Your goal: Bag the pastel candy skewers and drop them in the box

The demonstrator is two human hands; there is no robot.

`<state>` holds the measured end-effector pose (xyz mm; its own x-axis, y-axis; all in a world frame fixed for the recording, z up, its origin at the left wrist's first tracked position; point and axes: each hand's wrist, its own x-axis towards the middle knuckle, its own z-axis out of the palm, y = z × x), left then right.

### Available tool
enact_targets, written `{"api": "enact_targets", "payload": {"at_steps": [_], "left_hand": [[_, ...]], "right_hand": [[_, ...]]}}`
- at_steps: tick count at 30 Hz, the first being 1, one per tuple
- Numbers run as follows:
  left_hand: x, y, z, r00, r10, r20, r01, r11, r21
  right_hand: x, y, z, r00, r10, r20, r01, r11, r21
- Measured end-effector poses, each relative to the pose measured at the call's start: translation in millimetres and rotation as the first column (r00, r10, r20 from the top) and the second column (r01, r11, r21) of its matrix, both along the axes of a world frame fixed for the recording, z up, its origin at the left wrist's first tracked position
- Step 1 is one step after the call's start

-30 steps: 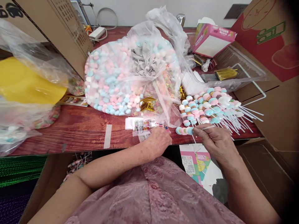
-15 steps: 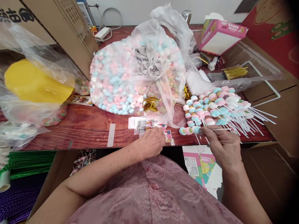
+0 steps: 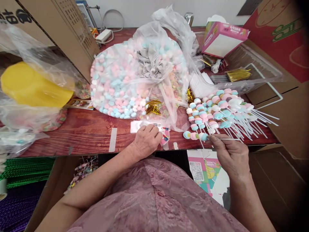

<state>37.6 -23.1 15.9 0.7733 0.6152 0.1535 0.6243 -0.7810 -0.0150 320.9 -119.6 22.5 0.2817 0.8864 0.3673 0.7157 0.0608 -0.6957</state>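
Observation:
In my right hand (image 3: pixel 230 158) the white stick (image 3: pixel 231 139) of a marshmallow skewer is pinched between thumb and fingers. Its blue, pink and white marshmallows (image 3: pixel 194 135) point left, just above the table's front edge. My left hand (image 3: pixel 147 141) lies curled over a small stack of white and clear packets (image 3: pixel 135 126). A patterned printed bag (image 3: pixel 165 136) shows beside its thumb, and the fingertips are hidden underneath. More marshmallow skewers (image 3: pixel 217 111) are piled behind my right hand, sticks toward the right.
A large clear bag of marshmallows (image 3: pixel 113 83) fills the table's middle, with gold twist ties (image 3: pixel 153 107) on it. A plastic tray (image 3: pixel 263 75) and a pink box (image 3: pixel 224 37) stand at the back right. Cardboard boxes (image 3: pixel 79 35) and a yellow sheet (image 3: pixel 36 85) are on the left.
My left hand has moved left across the packets, covering more of them, and the patterned bag has shifted left too. My right hand still holds the skewer, nearly in place.

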Motion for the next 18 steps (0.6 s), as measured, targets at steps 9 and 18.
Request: {"api": "enact_targets", "payload": {"at_steps": [9, 18], "left_hand": [[-8, -9, -10.1, 0.981, 0.193, -0.007, -0.191, 0.969, -0.159], [-20, 14, -27.4, 0.87, 0.251, 0.424, -0.159, 0.958, -0.24]], "right_hand": [[-18, 16, 13.0, 0.974, 0.137, 0.178, -0.152, 0.986, 0.075], [-20, 16, 10.9, 0.957, 0.111, 0.268, -0.137, 0.987, 0.079]]}}
